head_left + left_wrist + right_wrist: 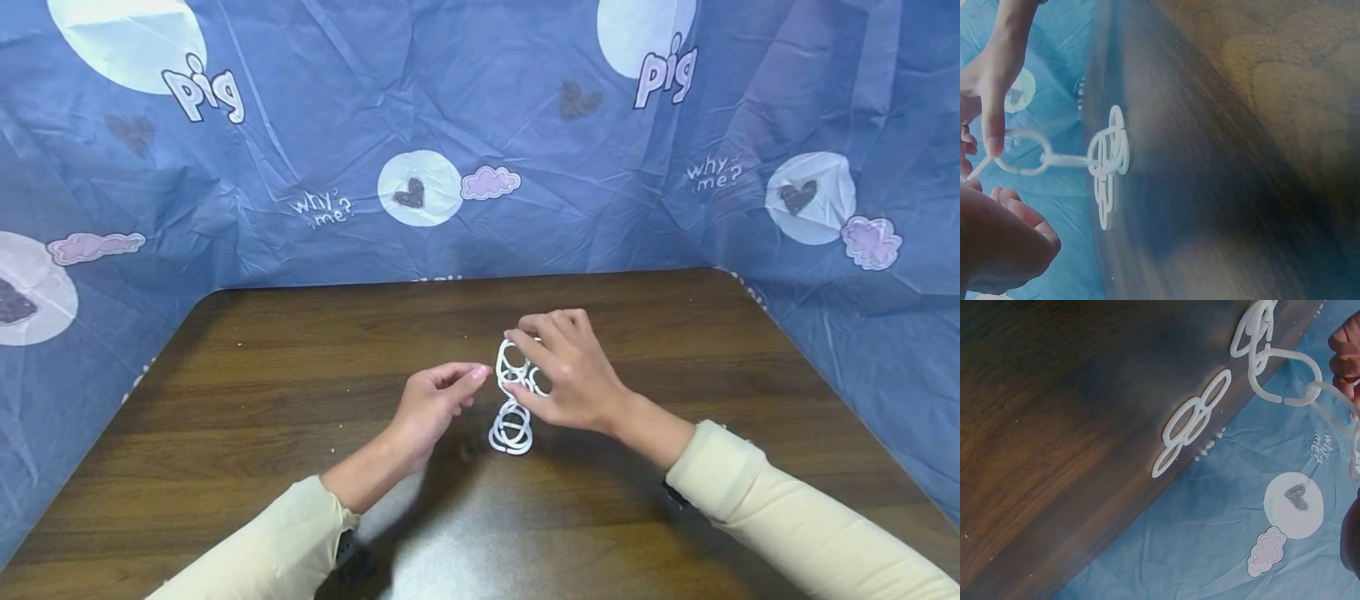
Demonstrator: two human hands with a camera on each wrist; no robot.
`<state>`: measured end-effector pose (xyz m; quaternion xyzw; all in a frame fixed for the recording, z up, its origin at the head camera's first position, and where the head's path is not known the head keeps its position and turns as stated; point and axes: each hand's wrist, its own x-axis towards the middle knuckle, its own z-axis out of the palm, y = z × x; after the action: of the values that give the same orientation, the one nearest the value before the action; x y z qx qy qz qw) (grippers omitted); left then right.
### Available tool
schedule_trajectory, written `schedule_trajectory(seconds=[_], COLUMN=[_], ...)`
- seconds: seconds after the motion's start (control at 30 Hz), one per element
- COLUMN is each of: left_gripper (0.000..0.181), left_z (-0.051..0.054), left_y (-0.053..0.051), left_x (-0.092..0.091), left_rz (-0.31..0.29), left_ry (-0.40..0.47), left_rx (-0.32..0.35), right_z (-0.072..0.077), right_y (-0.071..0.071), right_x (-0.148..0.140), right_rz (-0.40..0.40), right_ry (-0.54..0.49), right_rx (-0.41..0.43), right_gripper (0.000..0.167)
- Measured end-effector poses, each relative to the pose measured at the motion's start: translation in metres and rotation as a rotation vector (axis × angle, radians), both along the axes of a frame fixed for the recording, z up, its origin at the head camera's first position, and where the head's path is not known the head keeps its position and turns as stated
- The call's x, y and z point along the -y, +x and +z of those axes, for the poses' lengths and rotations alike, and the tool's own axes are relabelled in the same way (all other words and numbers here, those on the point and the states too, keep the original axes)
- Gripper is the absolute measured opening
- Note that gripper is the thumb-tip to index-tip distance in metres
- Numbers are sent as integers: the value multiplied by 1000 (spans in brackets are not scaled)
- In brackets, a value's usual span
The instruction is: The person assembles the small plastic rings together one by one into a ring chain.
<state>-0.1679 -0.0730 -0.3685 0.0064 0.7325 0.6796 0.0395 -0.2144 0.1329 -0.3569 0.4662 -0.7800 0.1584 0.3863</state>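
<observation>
Head view: white chain (513,406) at five o'clock of centre, lower links on table (262,400)
Right hand (577,375): pinches raised links
Left hand (435,408): fingertips together, nine o'clock of links, hold unclear
Links: seemingly being worked; next calls for steady pinch

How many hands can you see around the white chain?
2. The left hand is left of the white chain, fingertips close to it; the right hand holds its upper part. Neither hand is wholly hidden in the head view.
</observation>
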Motion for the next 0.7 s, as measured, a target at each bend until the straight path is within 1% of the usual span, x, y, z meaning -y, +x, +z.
schedule_trajectory(seconds=[0.27,0.47,0.57,0.7], left_gripper=[24,21,20,20], left_z=[3,3,3,3], left_y=[1,0,0,0], left_x=[-5,-7,-7,-4], left_rz=[0,11,15,16], left_ry=[36,63,68,73], left_rx=[-58,-58,-61,-58], right_z=[1,2,3,5], right_y=[5,9,9,10], right_x=[4,8,8,5], right_rz=[-24,-25,-14,25], right_ry=[120,162,158,115], right_rx=[-89,-131,-109,-22], right_gripper=[52,49,51,59])
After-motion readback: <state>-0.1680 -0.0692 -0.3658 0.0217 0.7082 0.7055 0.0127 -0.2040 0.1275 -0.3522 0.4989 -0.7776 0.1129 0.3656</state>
